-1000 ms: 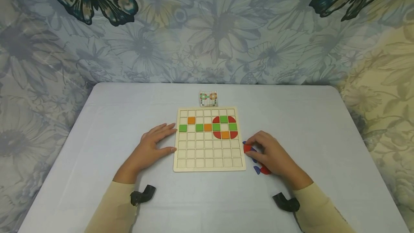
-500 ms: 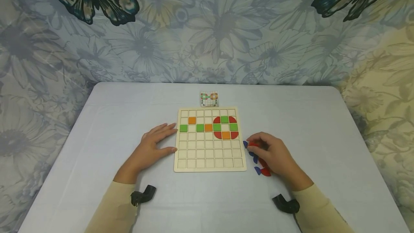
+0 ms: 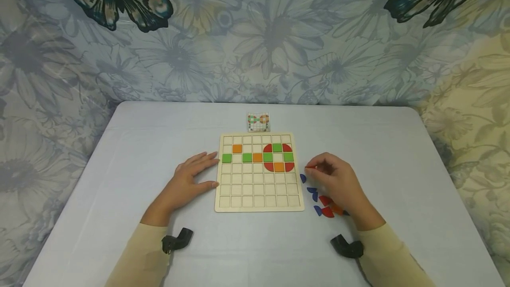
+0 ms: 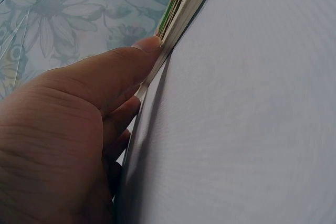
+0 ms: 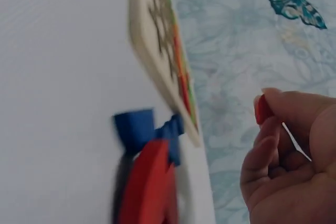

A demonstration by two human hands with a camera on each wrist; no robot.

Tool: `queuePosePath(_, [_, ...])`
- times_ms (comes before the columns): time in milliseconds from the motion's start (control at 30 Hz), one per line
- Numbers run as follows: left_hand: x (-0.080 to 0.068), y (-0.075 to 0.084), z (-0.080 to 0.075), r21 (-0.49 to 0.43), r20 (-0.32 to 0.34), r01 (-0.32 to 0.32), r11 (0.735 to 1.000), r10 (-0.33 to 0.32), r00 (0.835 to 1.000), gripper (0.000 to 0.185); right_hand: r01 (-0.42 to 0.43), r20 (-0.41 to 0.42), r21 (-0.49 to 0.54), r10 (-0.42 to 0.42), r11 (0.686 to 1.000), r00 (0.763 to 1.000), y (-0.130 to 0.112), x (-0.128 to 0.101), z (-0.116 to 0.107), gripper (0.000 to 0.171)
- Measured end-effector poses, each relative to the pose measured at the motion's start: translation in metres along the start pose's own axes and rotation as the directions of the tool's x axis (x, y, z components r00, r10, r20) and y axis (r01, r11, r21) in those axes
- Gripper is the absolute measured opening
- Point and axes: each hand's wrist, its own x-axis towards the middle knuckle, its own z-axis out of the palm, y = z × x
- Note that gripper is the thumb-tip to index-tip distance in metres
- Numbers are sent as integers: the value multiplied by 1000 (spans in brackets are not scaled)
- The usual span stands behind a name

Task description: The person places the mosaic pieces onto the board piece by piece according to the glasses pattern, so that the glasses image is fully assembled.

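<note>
A wooden grid board (image 3: 259, 191) lies on the table, with green and orange squares and red quarter-round pieces set in its upper rows. My left hand (image 3: 186, 184) rests beside its left edge, fingers spread; in the left wrist view the thumb (image 4: 118, 69) touches the board's side. To the right of the board, my right hand (image 3: 336, 180) pinches a small red piece (image 5: 263, 109) between thumb and fingertips, raised off the table. Much of that piece is covered by the fingers. Below the hand lie loose blue pieces (image 3: 317, 210) and red pieces (image 3: 327, 212).
A small printed card (image 3: 258, 122) with a coloured pattern stands at the board's far edge. An orange piece (image 3: 338, 209) lies partly under my right wrist. The white-covered table (image 3: 159, 127) meets a flowered cloth backdrop (image 3: 275, 34) at the back.
My right hand has lifted the red piece off the loose pile and moved slightly up and away, uncovering more pieces. The left hand has stayed in place.
</note>
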Motion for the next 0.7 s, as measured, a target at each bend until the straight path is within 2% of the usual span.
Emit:
queuePosePath(100, [0, -1, 0, -2, -1, -3, 1000, 3, 1000, 71, 0, 5, 36, 0, 999, 1000, -9, 6, 2, 16])
queuePosePath(233, [0, -1, 0, 5, 1, -4, 1000, 4, 1000, 71, -14, 52, 127, 7, 992, 999, -25, 15, 6, 22])
queuePosePath(400, [0, 0, 0, 2, 3, 1, 1000, -1, 1000, 71, -23, 121, 224, -4, 974, 993, -45, 30, 13, 18])
queuePosePath(700, [0, 0, -1, 2, 2, 2, 1000, -2, 1000, 70, -25, 191, 245, -23, 969, 981, -73, 60, 31, 10])
